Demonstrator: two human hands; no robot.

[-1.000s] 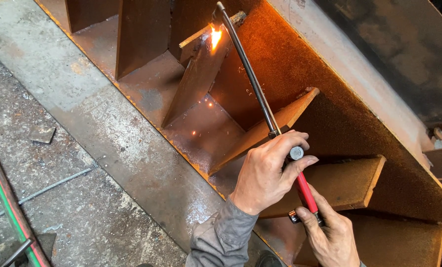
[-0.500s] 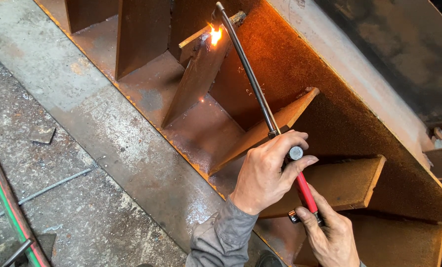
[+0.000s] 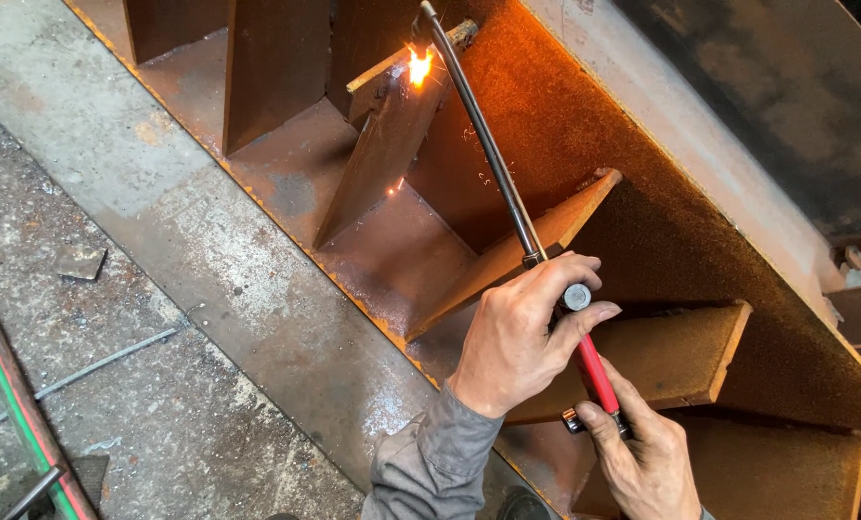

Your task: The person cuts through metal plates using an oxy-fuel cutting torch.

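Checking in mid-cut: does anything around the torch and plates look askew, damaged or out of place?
One rusty plate under the torch flame leans tilted, unlike the upright plate beside it. Both hands, left and right, grip the torch. Nothing else stands out.

The flame [image 3: 418, 67] at the cutting torch [image 3: 483, 144] tip has shrunk slightly, with fewer sparks on the rusty steel plate [image 3: 392, 241].

Both hands are bare, and the left arm wears a grey, creased work sleeve [image 3: 430, 462] with a cuff.
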